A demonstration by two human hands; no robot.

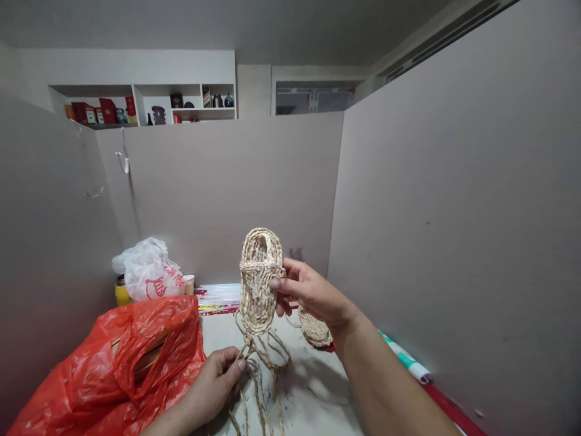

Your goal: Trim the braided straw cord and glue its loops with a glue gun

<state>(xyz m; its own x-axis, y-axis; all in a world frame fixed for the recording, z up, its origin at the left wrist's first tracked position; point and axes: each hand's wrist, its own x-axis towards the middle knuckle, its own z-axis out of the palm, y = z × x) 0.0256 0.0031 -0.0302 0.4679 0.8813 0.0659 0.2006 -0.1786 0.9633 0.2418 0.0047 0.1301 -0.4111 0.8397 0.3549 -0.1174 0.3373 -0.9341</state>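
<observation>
A small woven straw slipper (256, 303) is held upright above the table, its strap and toe end at the top. My right hand (303, 289) grips its right edge, thumb in front and fingers behind. From its lower end hang several loose lengths of straw cord (259, 387), some looped and some trailing down. My left hand (222, 375) is closed, thumb against forefinger, on the cord just below the slipper. Behind my right wrist a second woven straw piece (314, 330) lies on the table, partly hidden.
On the left, a large red plastic bag (172, 327) holds flat brownish strips. Behind it are a white plastic bag (152, 272) and a yellow jar (121, 292). Grey partitions (218, 194) enclose the table (313, 387). A green-and-white roll (406, 358) lies at the right edge.
</observation>
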